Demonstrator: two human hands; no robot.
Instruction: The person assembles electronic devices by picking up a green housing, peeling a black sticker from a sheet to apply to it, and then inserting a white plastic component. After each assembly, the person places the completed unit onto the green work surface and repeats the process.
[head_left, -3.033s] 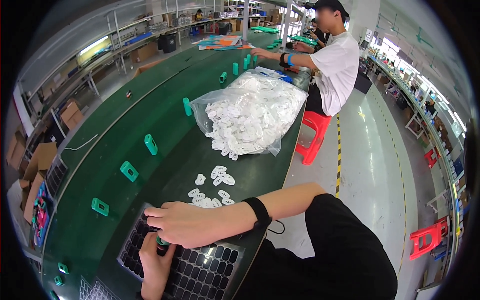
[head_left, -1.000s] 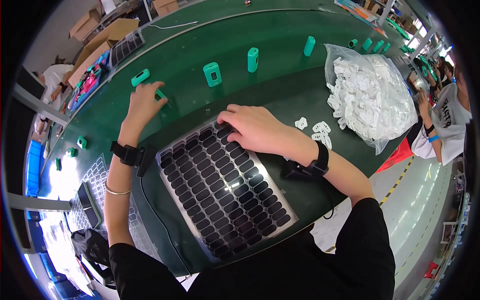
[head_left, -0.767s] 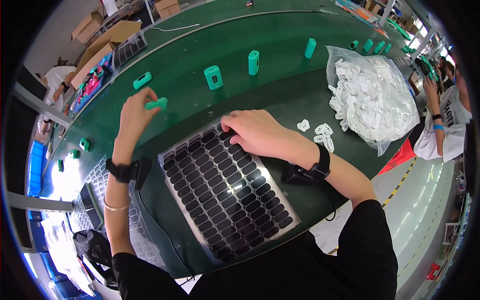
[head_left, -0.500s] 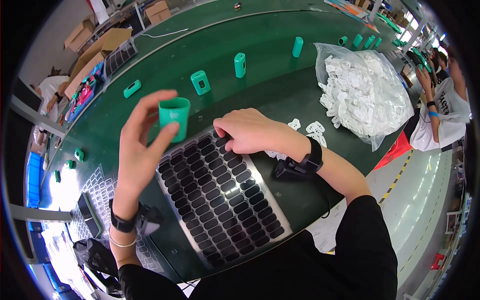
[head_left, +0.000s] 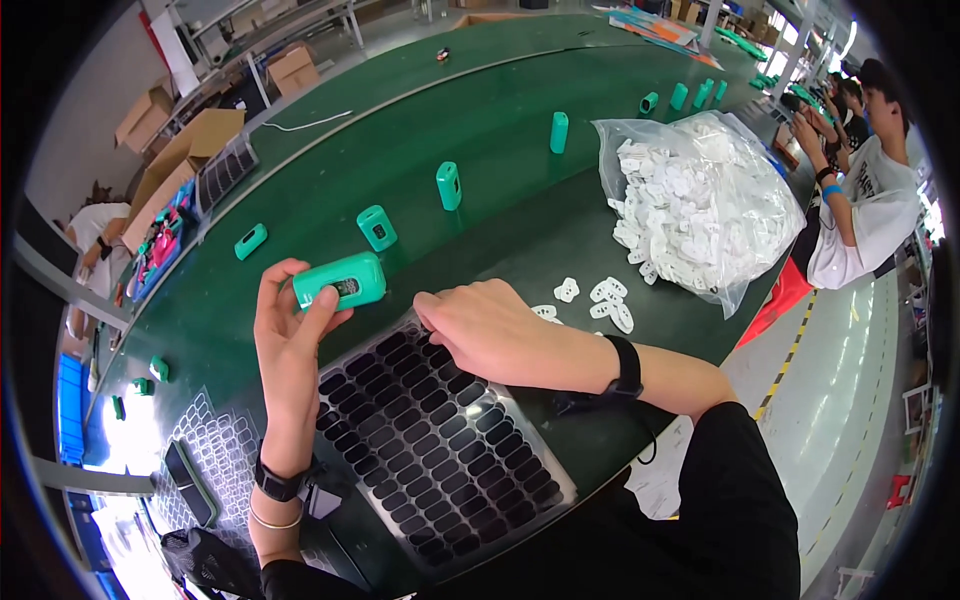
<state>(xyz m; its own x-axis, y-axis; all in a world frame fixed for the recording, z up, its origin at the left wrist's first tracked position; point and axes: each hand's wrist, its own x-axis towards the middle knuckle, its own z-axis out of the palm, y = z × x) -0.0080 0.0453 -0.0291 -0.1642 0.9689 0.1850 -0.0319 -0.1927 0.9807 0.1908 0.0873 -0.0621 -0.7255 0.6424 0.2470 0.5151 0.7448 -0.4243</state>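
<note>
My left hand is closed around a rounded green plastic casing. The casing lies sideways in my fingers, its small dark window facing up beside my thumb. Close by on the right, my right hand bends over the far edge of a sheet of black oval stickers. Its fingers are curled and pressed together at the sheet's top row; whatever is between the fingertips is hidden. The sheet lies flat on the dark green table.
Several green casings stand beyond my hands, including one with a window and a taller-looking one. A clear bag of white pieces sits right, with loose white pieces beside it. Left lies an outlined clear sheet. Co-workers are at the right.
My left hand has turned the green casing from upright onto its side, bringing its window into sight. My right hand stays at the sheet's far edge. The whole view has shifted slightly.
</note>
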